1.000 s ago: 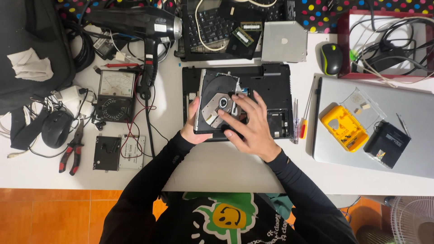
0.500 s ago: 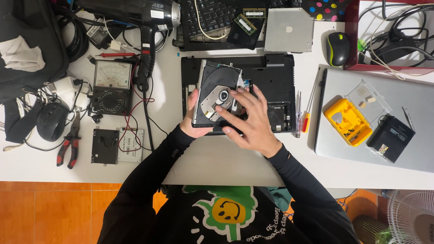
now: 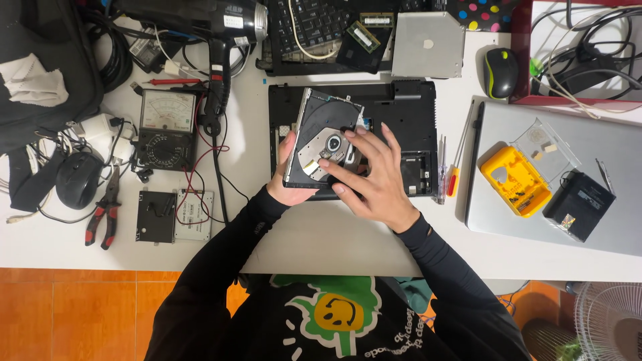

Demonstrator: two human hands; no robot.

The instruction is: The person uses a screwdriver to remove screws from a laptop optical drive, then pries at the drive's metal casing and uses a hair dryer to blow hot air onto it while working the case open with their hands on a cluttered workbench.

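Observation:
A slim black optical disc drive [image 3: 321,137] with its silver spindle showing is held over an opened black laptop base [image 3: 408,113] on the white table. My left hand [image 3: 284,184] grips the drive's lower left edge from underneath. My right hand [image 3: 371,177] lies over its right side, fingertips spread on the tray beside the spindle. Both arms wear black sleeves.
A silver drive cover [image 3: 428,43] and a keyboard [image 3: 314,27] lie behind the base. At the left are an analog multimeter [image 3: 166,127], a heat gun [image 3: 217,40], pliers [image 3: 101,217] and a small drive [image 3: 175,215]. Screwdrivers [image 3: 451,167], a closed silver laptop [image 3: 595,214], a yellow bit case [image 3: 515,180] and a mouse [image 3: 501,72] sit right.
The view has shifted slightly. My right hand's fingers have slid a little across the drive tray; my left hand keeps its grip.

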